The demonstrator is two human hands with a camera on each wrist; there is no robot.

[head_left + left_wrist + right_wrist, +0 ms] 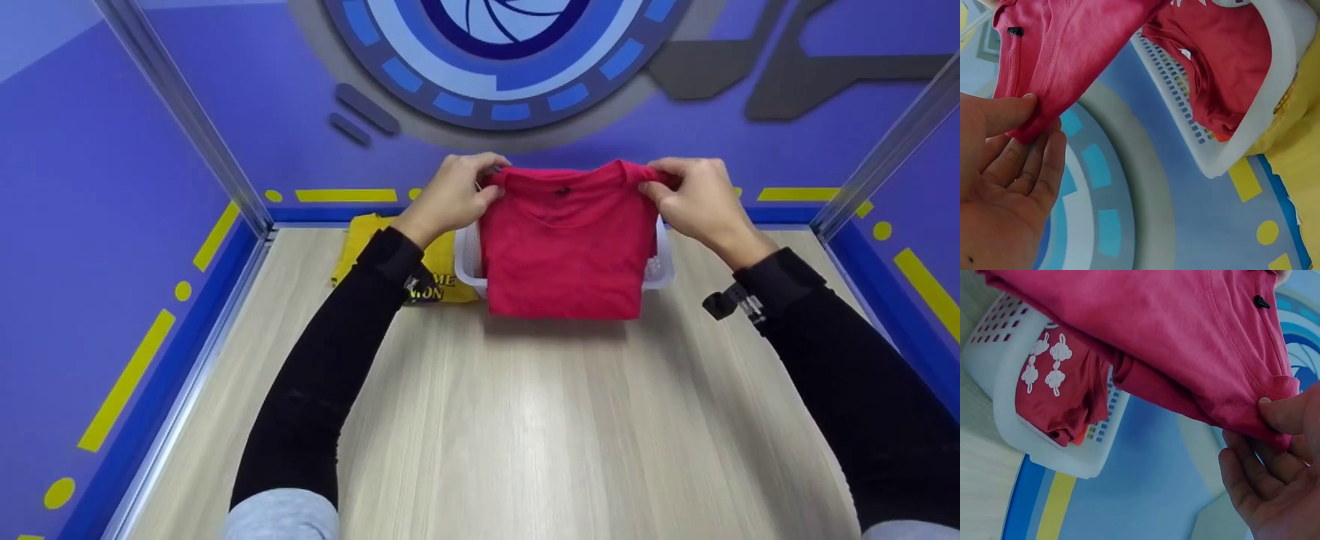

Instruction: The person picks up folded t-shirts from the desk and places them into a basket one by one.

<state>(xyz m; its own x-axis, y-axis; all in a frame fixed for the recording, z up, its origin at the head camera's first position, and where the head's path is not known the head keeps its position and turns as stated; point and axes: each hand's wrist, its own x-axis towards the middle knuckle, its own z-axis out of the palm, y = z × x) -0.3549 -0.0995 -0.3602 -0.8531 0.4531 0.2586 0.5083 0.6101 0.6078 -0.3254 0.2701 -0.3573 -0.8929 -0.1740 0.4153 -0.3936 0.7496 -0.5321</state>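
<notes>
A folded red T-shirt (566, 255) hangs between both hands, collar upward, over the white plastic basket (660, 274). My left hand (454, 191) pinches its left shoulder corner between thumb and fingers, as the left wrist view shows too. At the opposite shoulder, my right hand (697, 195) pinches the cloth with the thumb on top and fingers beneath. Inside the basket lies a darker red garment (1067, 388) with white knot-like decorations, a bit of orange cloth (1080, 436) showing beside it. In the head view the hanging shirt hides most of the basket.
A folded yellow garment (360, 244) with dark lettering lies on the wooden table (525, 420), left of the basket. Blue printed panels (300, 150) close in the back and both sides, joined by metal corner posts (195, 120).
</notes>
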